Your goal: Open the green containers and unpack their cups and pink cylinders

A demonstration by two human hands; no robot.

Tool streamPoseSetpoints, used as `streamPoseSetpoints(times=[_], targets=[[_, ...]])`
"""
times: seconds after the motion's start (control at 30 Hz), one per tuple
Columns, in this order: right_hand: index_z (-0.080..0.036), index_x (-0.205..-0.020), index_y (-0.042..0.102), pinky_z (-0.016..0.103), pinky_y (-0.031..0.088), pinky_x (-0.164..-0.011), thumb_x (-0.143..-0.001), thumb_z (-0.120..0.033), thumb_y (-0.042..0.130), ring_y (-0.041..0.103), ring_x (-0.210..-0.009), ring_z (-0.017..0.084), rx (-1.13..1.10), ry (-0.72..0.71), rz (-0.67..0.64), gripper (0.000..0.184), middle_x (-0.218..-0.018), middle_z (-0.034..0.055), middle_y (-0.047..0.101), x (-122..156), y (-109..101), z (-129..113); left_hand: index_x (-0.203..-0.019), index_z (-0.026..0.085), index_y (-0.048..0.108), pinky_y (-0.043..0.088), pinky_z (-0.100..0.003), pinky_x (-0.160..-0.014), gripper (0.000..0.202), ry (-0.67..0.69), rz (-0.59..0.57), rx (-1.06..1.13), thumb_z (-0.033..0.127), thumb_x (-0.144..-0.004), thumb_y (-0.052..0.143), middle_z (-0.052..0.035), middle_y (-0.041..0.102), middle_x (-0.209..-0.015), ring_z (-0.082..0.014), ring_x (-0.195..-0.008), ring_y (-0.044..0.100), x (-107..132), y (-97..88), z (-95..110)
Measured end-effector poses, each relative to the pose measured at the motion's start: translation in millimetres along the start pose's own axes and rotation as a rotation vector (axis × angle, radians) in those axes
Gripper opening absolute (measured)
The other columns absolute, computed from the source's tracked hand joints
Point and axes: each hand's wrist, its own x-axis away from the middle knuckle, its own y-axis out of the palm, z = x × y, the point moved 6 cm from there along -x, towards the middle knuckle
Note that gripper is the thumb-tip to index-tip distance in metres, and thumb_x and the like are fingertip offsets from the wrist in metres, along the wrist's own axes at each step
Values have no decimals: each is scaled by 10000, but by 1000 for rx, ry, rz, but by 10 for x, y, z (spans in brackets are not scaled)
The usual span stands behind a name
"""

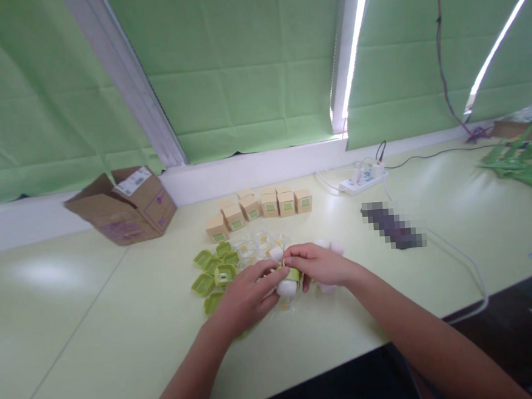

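Observation:
My left hand (250, 293) and my right hand (320, 264) meet over the table, their fingers closed around a small green-and-white plastic piece (287, 287). Its white rounded end faces me, and fingers partly cover its green band. Several green plastic shells (203, 284) lie beside my left hand, some facing up like little trays. Just beyond the hands are clear plastic pieces (263, 241) with yellow spots. Pale pink and white rounded pieces (336, 247) are partly hidden behind my right hand and wrist.
Small tan boxes (269, 204) with green labels stand in a row at the back. An open cardboard carton (132, 210) is at the left. A power strip (364, 180), a pixelated dark object (393, 226), a white cable (468, 258) and green strips (522, 160) lie to the right.

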Motion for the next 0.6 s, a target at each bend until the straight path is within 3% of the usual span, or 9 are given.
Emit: streamPoseSetpoints(times=[0.3,0.6], targets=[[-193,-943,667,181,475,-432,-904,-349,467,555,-518,81,44,-52,-21,256,-779,12,628,17,-3,-20,-1207,216,534,496,-350,-820,433,19,94,-14,256,-782,607,-94,638,-1070,-223,-965,606,-2,-116,69],[-163,-978,624,199,472,-498,-892,-328,464,572,-604,104,4,-62,22,245,-725,5,581,24,-44,-67,-1179,203,527,483,-314,-791,402,-120,129,130,242,-785,595,-71,619,-1007,-187,-898,590,-34,-160,12]])
